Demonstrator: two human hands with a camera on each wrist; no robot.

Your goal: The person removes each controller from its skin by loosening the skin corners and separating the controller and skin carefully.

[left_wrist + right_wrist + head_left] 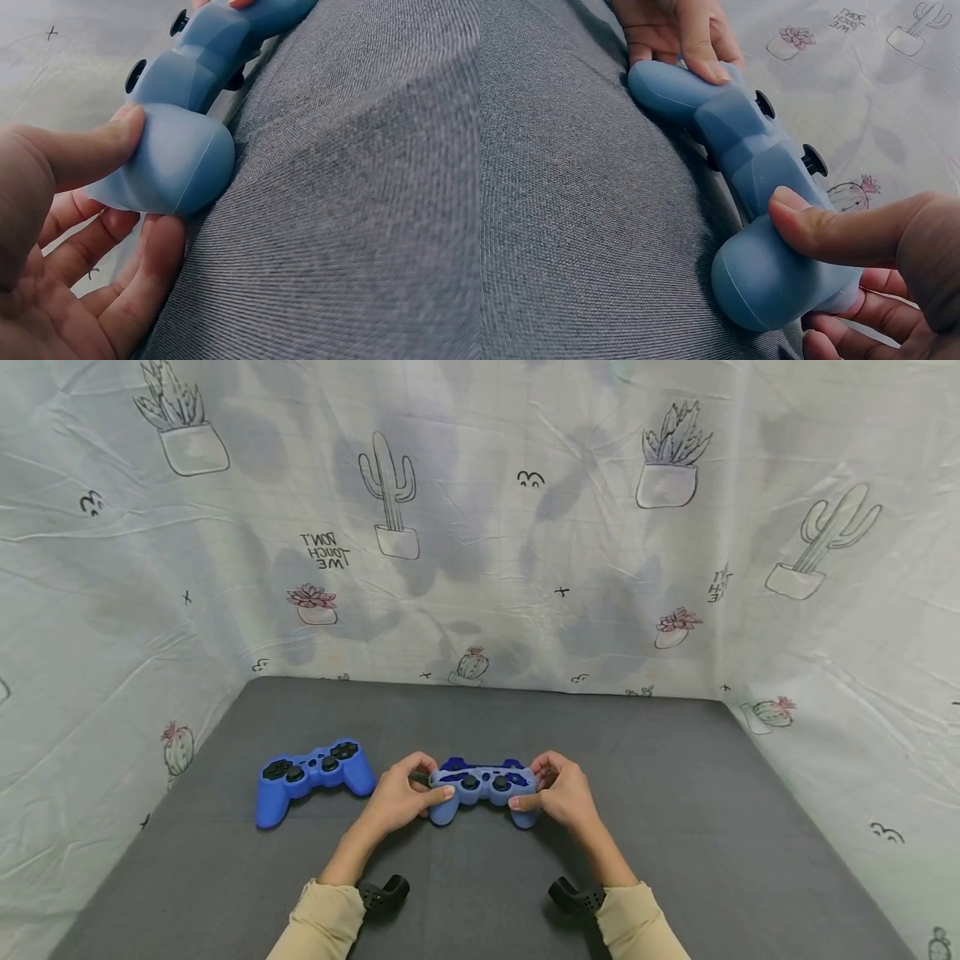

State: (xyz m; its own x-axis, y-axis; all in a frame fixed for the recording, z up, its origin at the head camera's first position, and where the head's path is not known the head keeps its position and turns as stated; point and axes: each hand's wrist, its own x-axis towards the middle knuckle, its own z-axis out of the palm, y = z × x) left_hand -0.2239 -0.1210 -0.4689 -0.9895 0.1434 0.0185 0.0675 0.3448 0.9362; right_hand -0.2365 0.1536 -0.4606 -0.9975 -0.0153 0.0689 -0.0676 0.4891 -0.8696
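Note:
A light blue game controller point(485, 787) with dark blue parts along its far edge and two black thumbsticks is between both hands, low over the grey cloth. My left hand point(401, 795) holds its left end, thumb on the grip and fingers beneath and behind it, as the left wrist view shows. At the right end my right hand point(567, 795) holds the other grip the same way; its thumb point(802, 221) lies across the rounded grip. The controller's front buttons are out of sight in both wrist views.
A brighter blue controller point(311, 783) with black buttons and sticks lies to the left of my left hand. Grey cloth point(675, 827) covers the table. White sheets point(465, 527) printed with cacti enclose the back and sides.

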